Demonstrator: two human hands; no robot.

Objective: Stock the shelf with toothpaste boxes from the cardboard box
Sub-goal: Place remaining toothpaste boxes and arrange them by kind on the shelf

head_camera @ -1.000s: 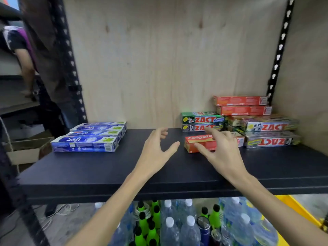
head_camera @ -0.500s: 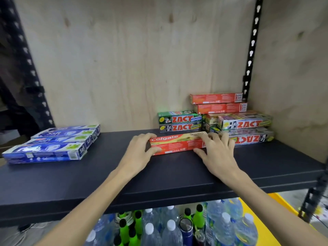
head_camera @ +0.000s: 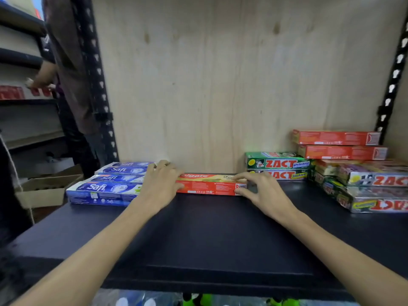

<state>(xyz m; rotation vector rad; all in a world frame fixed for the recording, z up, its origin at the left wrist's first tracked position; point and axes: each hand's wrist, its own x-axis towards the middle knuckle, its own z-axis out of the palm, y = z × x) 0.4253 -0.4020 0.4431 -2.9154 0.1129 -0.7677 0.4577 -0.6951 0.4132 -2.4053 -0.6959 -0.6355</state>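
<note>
A red Colgate toothpaste box (head_camera: 209, 184) lies lengthwise on the black shelf (head_camera: 220, 235), near the plywood back wall. My left hand (head_camera: 160, 186) grips its left end, and my right hand (head_camera: 262, 193) pinches its right end between thumb and fingers. Blue Safi boxes (head_camera: 106, 188) lie in a low stack just left of my left hand. Green ZACT boxes (head_camera: 276, 164) sit stacked to the right of the Colgate box. A cardboard box (head_camera: 44, 191) stands open on the floor at the far left.
More ZACT packs (head_camera: 371, 188) and two red boxes (head_camera: 337, 144) are piled in the right corner. Black slotted uprights (head_camera: 97, 85) frame the shelf. Another person (head_camera: 68, 69) stands at the neighbouring shelving on the left. Bottles show below the shelf's front edge.
Both hands took hold of the Colgate box and slid it left along the shelf, from beside the ZACT stack to beside the Safi boxes.
</note>
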